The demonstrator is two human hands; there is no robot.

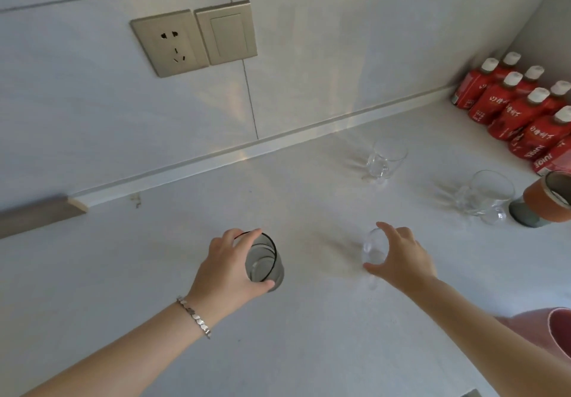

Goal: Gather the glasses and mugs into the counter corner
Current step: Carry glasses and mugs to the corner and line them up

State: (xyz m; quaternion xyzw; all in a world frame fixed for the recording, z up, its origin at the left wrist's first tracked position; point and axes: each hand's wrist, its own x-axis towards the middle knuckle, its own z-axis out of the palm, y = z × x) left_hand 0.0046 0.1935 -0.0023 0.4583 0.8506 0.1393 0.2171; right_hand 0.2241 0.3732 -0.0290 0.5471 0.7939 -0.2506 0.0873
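While the left hand (227, 268) wraps its fingers and thumb around a grey glass (264, 262) on the white counter (309, 335), the right hand (401, 257) curls around a small clear glass (374, 250). Two clear mugs (384, 159) (485, 197) stand farther back, near the red bottles (522, 109) in the corner.

Smoked glass tumbler (264, 262), clear glass mugs (384, 159), matt counter (216, 350).

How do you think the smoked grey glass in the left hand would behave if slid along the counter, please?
The grey glass looks empty, so probably light. Its smooth walls may slip in the left hand. It is thin glass, so likely fragile if knocked.
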